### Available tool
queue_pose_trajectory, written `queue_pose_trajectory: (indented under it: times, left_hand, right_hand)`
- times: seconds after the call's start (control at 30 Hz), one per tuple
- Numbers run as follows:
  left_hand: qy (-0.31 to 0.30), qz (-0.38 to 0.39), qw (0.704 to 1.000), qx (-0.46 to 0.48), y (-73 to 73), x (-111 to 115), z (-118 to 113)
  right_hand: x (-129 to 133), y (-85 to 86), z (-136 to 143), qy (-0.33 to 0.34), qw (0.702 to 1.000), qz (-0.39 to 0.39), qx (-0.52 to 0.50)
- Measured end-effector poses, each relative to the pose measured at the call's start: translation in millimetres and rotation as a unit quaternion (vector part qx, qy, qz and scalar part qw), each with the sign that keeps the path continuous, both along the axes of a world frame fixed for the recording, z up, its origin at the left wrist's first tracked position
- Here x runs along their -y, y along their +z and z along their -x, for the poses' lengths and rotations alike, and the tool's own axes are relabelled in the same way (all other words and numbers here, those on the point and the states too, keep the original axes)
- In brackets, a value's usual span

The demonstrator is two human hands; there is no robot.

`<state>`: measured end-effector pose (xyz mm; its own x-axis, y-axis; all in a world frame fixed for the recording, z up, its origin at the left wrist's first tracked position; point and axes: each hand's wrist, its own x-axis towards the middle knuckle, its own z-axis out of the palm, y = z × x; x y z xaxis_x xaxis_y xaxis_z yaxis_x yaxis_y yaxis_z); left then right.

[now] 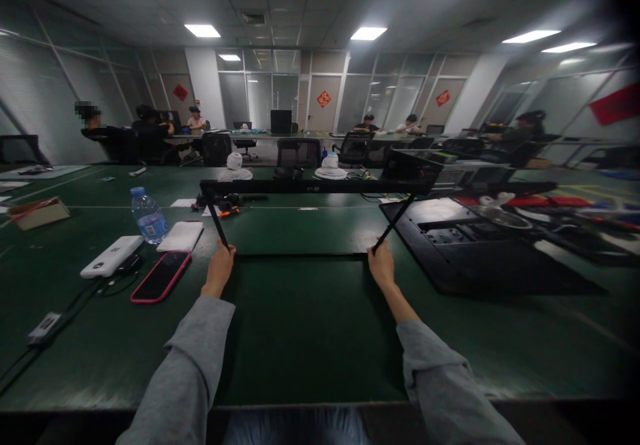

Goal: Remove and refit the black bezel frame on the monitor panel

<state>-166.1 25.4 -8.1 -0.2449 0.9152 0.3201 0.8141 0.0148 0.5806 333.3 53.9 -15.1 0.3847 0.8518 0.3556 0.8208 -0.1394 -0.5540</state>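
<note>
A thin black rectangular monitor bezel is held up over the green table, its wider bar with a small logo at the far side and its thin bar nearer me. My left hand is closed round its left side near the close corner. At the opposite near corner, my right hand grips the right side. Through the open middle of the bezel the green tabletop shows. To the right of my right hand lies a large flat black panel with a recessed section holding parts.
Left of my hands are a phone with a pink edge, a white power bank, a folded white cloth or paper and a water bottle. Behind the bezel stand two small white fans. Blurred tools and parts lie right. Several people sit farther back.
</note>
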Motion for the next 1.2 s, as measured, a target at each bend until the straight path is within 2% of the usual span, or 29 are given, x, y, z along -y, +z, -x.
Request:
queue_pose_trajectory:
  times: [0.3,0.53,0.67,0.77,1.03,1.2]
  left_hand:
    - [0.011,-0.004,0.999,-0.035,5.1,4,-7]
    - [0.078,-0.032,0.996,-0.041,16.5,10,-13]
    - [0.096,-0.032,0.993,-0.058,21.4,12,-14]
    - [0.095,-0.035,0.992,-0.069,18.5,10,-11]
    - [0.061,-0.053,0.992,-0.101,-3.5,-2,3]
    - [0.045,-0.015,0.993,-0.112,-6.3,-2,4]
  right_hand:
    - [1,3.4,0,-0.018,1.0,-0.004,-0.005]
    - [2,8.4,1,-0.016,0.998,-0.057,-0.005]
    - [5,13.1,1,-0.019,0.997,-0.073,0.003]
    - [7,13.4,2,-0.01,0.998,-0.063,0.011]
    - [0,2.4,-2,0.015,0.997,0.0,0.076]
    - [0,-0.6,-3,0.0,0.993,0.035,0.116]
